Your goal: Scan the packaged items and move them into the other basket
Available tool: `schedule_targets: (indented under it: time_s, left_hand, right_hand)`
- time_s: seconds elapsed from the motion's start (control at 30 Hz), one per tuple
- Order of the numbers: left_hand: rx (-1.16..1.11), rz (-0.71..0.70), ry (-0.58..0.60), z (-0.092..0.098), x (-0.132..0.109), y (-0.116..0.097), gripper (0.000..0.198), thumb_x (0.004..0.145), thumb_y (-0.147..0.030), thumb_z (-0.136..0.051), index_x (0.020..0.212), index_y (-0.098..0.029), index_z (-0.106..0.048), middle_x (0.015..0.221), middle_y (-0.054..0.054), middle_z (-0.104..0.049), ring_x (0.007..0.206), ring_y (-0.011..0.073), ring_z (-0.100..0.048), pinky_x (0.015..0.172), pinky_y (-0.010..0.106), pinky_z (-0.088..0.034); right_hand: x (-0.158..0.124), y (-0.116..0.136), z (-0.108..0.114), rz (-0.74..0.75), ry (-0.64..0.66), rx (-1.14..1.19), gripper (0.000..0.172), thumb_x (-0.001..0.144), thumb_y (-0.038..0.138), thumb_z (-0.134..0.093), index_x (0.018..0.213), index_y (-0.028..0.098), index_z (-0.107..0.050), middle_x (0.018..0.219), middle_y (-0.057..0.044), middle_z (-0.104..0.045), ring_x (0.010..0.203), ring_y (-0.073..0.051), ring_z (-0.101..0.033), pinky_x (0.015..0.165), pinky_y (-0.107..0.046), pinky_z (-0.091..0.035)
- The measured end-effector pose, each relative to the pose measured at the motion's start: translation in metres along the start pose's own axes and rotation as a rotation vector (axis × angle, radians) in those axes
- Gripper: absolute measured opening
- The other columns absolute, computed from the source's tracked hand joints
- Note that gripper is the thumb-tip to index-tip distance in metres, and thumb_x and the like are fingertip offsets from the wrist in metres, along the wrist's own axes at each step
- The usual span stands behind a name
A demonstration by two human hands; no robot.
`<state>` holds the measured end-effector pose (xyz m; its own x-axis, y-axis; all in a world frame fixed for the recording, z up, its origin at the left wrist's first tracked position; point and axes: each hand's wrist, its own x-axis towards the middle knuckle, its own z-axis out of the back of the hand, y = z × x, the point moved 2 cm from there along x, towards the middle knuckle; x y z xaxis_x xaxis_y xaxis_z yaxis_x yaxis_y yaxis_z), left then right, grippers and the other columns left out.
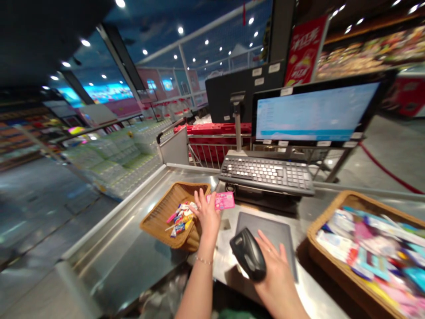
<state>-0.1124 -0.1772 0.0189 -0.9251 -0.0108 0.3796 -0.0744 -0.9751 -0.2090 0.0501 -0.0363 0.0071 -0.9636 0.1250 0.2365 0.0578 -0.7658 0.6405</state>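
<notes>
Far left, a stack of pale green, clear-wrapped cases (109, 155) is standing on the floor beyond the silvery metal bench (129, 261). On the bench's left part, a tan woven basket (156, 219) is sitting at a slant, small bright wrapped sweets (182, 219) lying in it. The left hand (208, 217), a thin bracelet (203, 260) circling its wrist, is hovering at the basket's right side, fingers spreading toward the sweets. A flat pink rectangular packet (225, 200) is showing beside and partly behind its thumb; cannot tell whether the left grip is pinching it or only passing over it.

Middle, far side: a black keyboard with pale-looking keys (265, 172) is resting below a lit black-framed monitor (315, 110). Nearer, a flat dark grey pad (265, 221) is lying on the bench. Over its near left part, the right hand (274, 263) is grasping a black rounded handheld scanner (248, 254), some fingers stretching out beside it.

Right: a larger tan woven basket (332, 261) is holding a heap of mixed coloured packets (375, 252), blurring toward the near edge.
</notes>
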Motion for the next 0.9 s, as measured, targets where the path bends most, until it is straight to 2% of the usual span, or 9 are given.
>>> schedule_targets:
  time_s: [0.27,0.53,0.9]
  left_hand:
    - [-0.009,0.028,-0.003,0.003,0.002,0.008,0.068,0.069,-0.014,-0.071,0.132,-0.032,-0.054,0.157,0.015,-0.025,0.147,0.0368,-0.012,0.108,0.072,-0.011]
    - [0.014,0.054,-0.026,0.004,0.005,0.02,0.066,0.07,-0.014,-0.071,0.131,-0.032,-0.055,0.157,0.015,-0.027,0.146,0.0386,-0.014,0.108,0.073,-0.012]
    - [0.018,0.076,-0.062,0.004,0.008,0.035,0.065,0.069,-0.012,-0.071,0.129,-0.031,-0.057,0.155,0.016,-0.029,0.146,0.0374,-0.017,0.109,0.072,-0.013]
  right_hand:
    - [0.004,0.003,-0.007,0.028,0.045,-0.017,0.05,0.074,0.014,-0.049,0.122,0.02,-0.061,0.129,-0.014,-0.063,0.135,-0.033,-0.043,0.11,-0.069,-0.014]
    - [0.01,0.012,-0.011,0.058,0.066,-0.035,0.053,0.07,0.01,-0.047,0.121,0.021,-0.06,0.129,-0.013,-0.063,0.136,-0.032,-0.043,0.109,-0.07,-0.017]
    - [0.018,0.018,-0.019,0.078,0.088,0.008,0.054,0.07,0.013,-0.05,0.122,0.019,-0.059,0.13,-0.014,-0.062,0.136,-0.032,-0.043,0.111,-0.069,-0.015]
